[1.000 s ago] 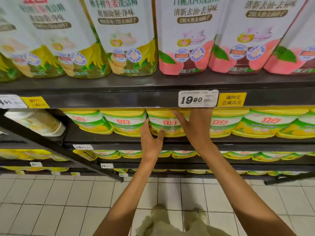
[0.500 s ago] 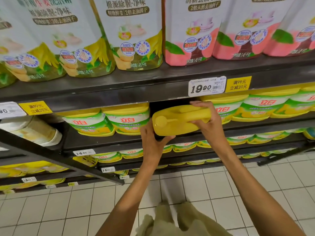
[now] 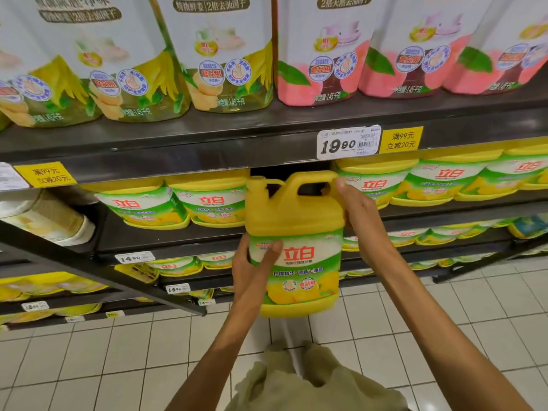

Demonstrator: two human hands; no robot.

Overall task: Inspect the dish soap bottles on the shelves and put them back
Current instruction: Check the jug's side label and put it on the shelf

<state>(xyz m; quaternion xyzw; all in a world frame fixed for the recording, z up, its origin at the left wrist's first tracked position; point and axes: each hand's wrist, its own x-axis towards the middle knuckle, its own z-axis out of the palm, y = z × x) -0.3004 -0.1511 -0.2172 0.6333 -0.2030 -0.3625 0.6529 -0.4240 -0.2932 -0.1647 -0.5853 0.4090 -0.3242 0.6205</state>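
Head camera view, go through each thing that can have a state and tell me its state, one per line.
Yellow plastic dish soap jug with green label: upright, off the shelf, held in both hands, cap on.
Left hand: grips the jug's label side, thumb across the front.
Right hand: grips the jug by its handle end.
Gap in the yellow jug row: open, unfilled.
White 19.90 price tag: fixed on the shelf edge.
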